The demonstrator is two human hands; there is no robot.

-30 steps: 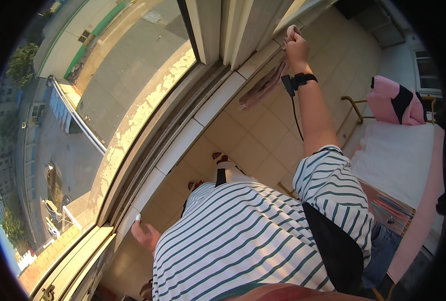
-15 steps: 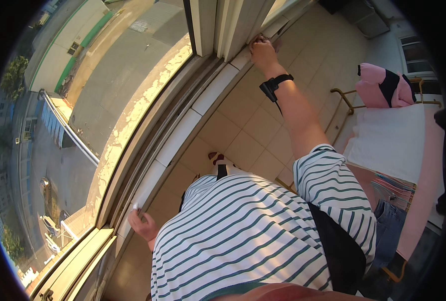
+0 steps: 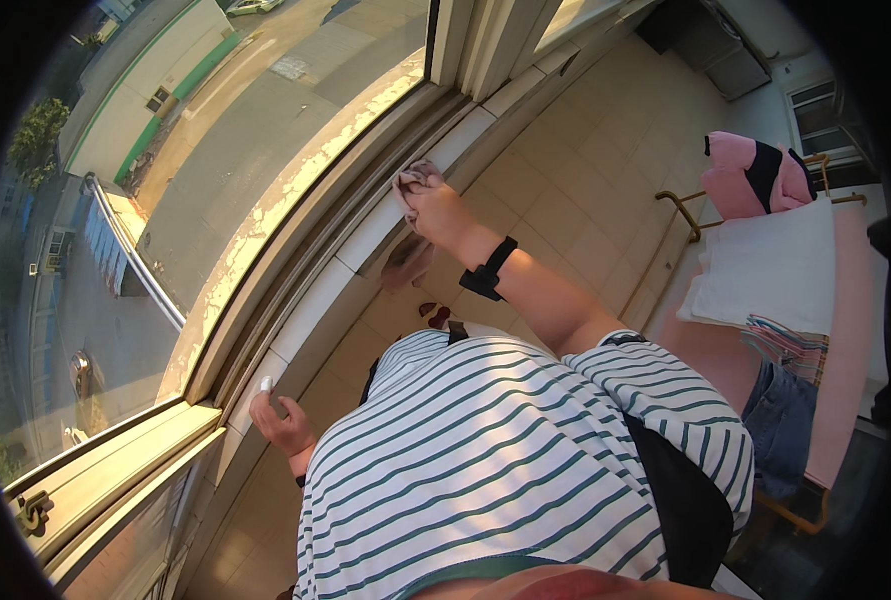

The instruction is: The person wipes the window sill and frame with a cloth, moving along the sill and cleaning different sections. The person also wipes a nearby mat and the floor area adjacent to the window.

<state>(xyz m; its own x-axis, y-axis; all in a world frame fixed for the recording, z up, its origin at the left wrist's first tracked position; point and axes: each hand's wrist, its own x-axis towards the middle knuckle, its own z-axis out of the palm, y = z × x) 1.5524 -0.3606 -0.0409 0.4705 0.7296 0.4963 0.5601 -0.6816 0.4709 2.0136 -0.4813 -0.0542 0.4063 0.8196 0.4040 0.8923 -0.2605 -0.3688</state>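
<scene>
"Head view: on the white sill [image 3: 305, 318], a bunched pinkish cloth [image 3: 423, 168] is gripped by the right hand [image 3: 440, 213]!"
"And its long axis?"
"Lost in the bunching; a tail is seemingly draped past the edge, toward lower left. Since the earlier frame, it's been brought down-left along the sill. The left hand [image 3: 283, 426] is held loose, fingers bent."

Looks like a home, most likely an enclosed balcony. Shows in the light tiled floor [image 3: 565, 150], in the white-tiled sill [image 3: 307, 312] along a wide framed window [image 3: 115, 455], in the view down to paved ground [image 3: 120, 330], and above all in the household laundry at a gold-coloured rack [image 3: 680, 209]: a pink-and-black bundle [image 3: 730, 178], a white cloth [image 3: 760, 265], blue denim [image 3: 780, 430] and clothes hangers [image 3: 785, 342].
</scene>
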